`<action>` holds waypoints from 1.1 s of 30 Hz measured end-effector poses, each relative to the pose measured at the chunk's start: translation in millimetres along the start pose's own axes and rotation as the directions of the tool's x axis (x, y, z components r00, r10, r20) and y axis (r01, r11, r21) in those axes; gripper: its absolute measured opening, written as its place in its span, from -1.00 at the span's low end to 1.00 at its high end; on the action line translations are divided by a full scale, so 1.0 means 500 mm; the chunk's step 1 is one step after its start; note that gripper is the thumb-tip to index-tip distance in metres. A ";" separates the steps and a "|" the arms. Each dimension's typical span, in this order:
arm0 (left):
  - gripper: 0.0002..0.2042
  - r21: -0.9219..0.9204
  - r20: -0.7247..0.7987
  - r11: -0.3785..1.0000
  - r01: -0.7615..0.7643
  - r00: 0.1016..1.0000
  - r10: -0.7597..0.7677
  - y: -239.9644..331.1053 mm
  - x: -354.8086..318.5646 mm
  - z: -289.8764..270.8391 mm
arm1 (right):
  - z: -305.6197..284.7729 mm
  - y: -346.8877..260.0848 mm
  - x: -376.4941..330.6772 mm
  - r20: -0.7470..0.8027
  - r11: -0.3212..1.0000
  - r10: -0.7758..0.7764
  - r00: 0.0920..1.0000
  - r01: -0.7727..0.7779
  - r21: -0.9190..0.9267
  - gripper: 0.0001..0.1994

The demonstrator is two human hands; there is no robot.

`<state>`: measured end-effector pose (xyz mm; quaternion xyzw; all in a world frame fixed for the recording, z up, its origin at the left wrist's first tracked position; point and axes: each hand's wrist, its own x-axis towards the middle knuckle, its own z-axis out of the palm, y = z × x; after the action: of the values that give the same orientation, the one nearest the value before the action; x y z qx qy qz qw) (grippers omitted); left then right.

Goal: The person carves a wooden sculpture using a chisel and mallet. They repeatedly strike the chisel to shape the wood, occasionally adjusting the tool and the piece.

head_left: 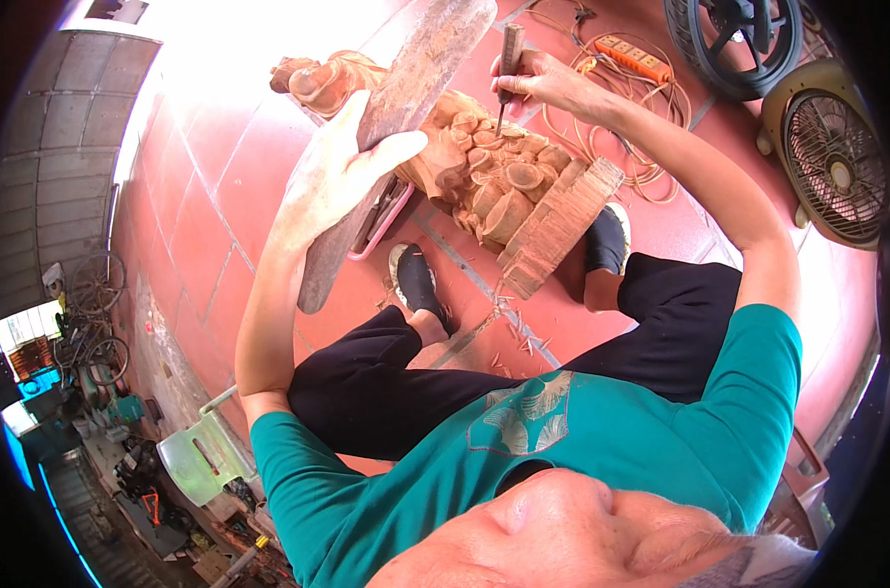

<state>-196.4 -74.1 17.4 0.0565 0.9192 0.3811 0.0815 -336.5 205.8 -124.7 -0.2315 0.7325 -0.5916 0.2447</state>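
Observation:
A carved wooden piece [508, 176] lies slantwise before me, with rounded, clustered shapes cut into it and a rough block end toward my feet. My right hand [553, 83] pinches a chisel [511, 54] by its lower part, handle up. Its thin blade points down, with the tip at the carving. In my left hand [337, 171] is a long flat wooden board [435, 59], held aslant above the carving's left side. The board hides part of the carving, and some left fingers are out of sight.
Wood chips [518, 338] lie on the red tiled floor between my shoes. An orange power strip [633, 59] with coiled cords lies beyond my right hand. A fan [837, 162] and a wheel [739, 39] stand at the right; a pale green plastic chair [205, 456] stands lower left.

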 end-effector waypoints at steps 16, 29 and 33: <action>-0.32 -0.082 -0.113 0.982 -0.173 0.980 0.163 0.068 0.026 0.019 | 0.035 -0.052 -0.011 -0.021 0.999 -0.033 0.999 0.033 0.021 -0.79; -0.28 0.114 -0.088 0.961 -0.253 0.961 0.264 0.082 0.040 0.033 | 0.039 -0.028 -0.005 -0.058 0.995 -0.102 0.993 0.102 -0.001 -0.78; -0.24 0.174 0.054 0.981 -0.088 0.995 0.080 0.046 0.047 0.033 | 0.043 -0.024 0.008 -0.035 0.976 -0.157 0.987 0.150 -0.155 -0.78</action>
<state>-215.3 -42.7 20.0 0.1111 0.9439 0.3001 0.0817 -325.3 184.7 -117.0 -0.2914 0.7609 -0.5564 0.1626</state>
